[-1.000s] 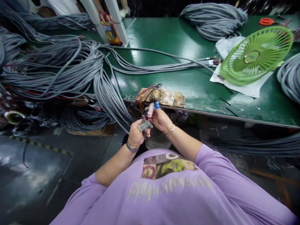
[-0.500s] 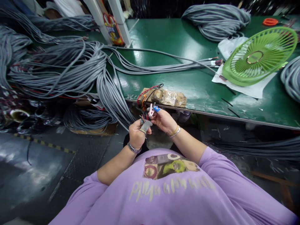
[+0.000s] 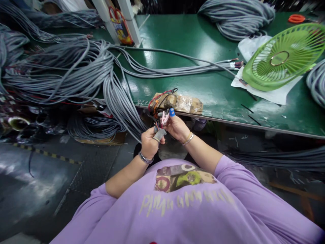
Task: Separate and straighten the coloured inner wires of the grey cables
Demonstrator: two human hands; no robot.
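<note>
My left hand (image 3: 149, 142) is closed around the end of a grey cable (image 3: 132, 117), whose coloured inner wires (image 3: 157, 126) stick up from my fist; a grey wrap covers my thumb. My right hand (image 3: 177, 128) sits just right of it and pinches a small pink tool (image 3: 165, 117) at those wire ends; a blue cap covers one fingertip. Both hands hover just below the front edge of the green table (image 3: 203, 84). The cable runs up-left into a big grey bundle (image 3: 76, 74).
A taped block with red and black wires (image 3: 177, 101) lies on the table edge above my hands. A green fan grille (image 3: 284, 61) rests on white paper at right. More cable coils (image 3: 236, 18) sit at the back, and others hang to the floor at left.
Both hands stayed close together with only small shifts. The pink tool went from upright to tilted toward the wire ends. The view moved slightly.
</note>
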